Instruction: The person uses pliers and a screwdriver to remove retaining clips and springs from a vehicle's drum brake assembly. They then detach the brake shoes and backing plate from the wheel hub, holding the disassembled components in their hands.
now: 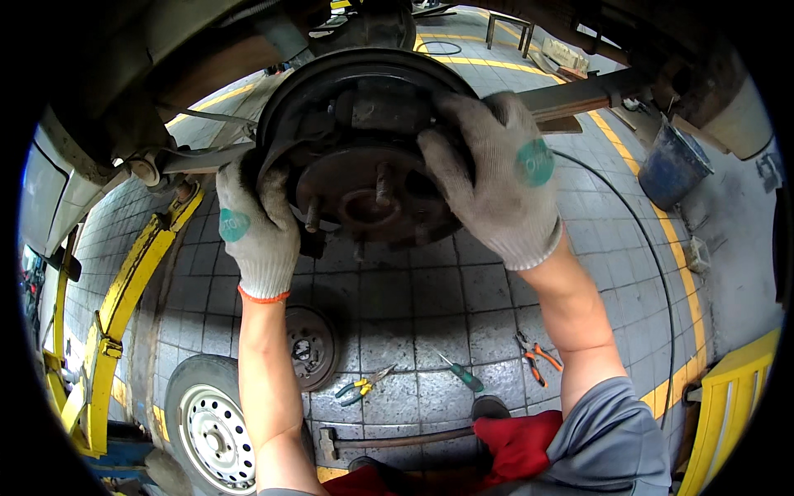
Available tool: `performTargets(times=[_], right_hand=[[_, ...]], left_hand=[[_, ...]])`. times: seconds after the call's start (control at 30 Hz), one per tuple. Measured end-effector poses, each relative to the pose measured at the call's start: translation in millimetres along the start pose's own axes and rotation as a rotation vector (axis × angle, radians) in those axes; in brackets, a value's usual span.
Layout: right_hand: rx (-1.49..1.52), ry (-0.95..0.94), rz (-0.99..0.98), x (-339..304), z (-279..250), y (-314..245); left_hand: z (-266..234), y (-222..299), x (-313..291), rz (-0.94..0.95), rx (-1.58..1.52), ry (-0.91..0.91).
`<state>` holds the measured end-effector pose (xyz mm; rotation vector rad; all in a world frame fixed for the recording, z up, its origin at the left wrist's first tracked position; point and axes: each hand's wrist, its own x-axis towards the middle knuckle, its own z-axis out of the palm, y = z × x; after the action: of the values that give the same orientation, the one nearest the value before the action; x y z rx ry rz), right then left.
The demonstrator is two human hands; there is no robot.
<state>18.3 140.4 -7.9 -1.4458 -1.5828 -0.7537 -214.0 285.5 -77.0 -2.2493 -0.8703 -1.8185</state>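
While the gloved left hand (pixel 255 217) is half-curled at the left edge of the brake assembly (pixel 372 178), the gloved right hand (pixel 503 174) part-open over its upper right, fingertips obscured, firm hold by either indeterminable, assembly raised above the tiled floor (pixel 397 293), brake drum (pixel 312 351) and screwdriver (pixel 470 379) lying below.

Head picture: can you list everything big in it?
Brake: one, dark brown, between the hands
Drum: one, brown, left floor
Wheel: one, white and black, lower left
Pliers: two, yellow and orange, floor
Screwdriver: one, green, between the pliers
Hammer: one, brown, bottom floor
Bucket: one, dark blue, right wall
Hose: one, black, right floor
Frame: one, yellow, left
Stand: one, yellow, lower right
Table: one, dark, far top
Sleeves: two, grey, bottom
Left hand: one, white-gloved, on brake
Right hand: one, white-gloved, on brake
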Motion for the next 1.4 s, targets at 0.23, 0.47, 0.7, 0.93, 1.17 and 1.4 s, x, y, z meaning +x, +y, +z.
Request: performTargets(times=[0.23, 0.47, 0.7, 0.93, 1.17, 1.4], right_hand=[[-0.001, 0.123, -0.018, -6.0, 10.3, -2.6], [0.125, 0.174, -0.054, -9.8, 13.4, -0.9], [0.205, 0.138, -0.076, -8.4, 14.4, 3.6], [0.238, 0.119, -0.053, -8.2, 14.6, 6.9], [0.093, 0.222, -0.144, -14.4, 31.7, 8.6], [0.118, 0.285, -0.135, -16.9, 32.8, 10.0]], left_hand=[[-2.0, -0.3, -0.5, 0.011, 0.056, 0.007], [-2.2, 2.0, -2.6, -0.007, -0.002, 0.028], [-3.5, 10.2, 4.2, 0.031, -0.049, 0.068], [-17.8, 18.6, 24.4, -0.133, 0.053, -0.117], [7.4, -4.7, 8.7, -0.01, 0.036, 0.068], [11.5, -13.1, 2.6, 0.019, 0.089, 0.085]])
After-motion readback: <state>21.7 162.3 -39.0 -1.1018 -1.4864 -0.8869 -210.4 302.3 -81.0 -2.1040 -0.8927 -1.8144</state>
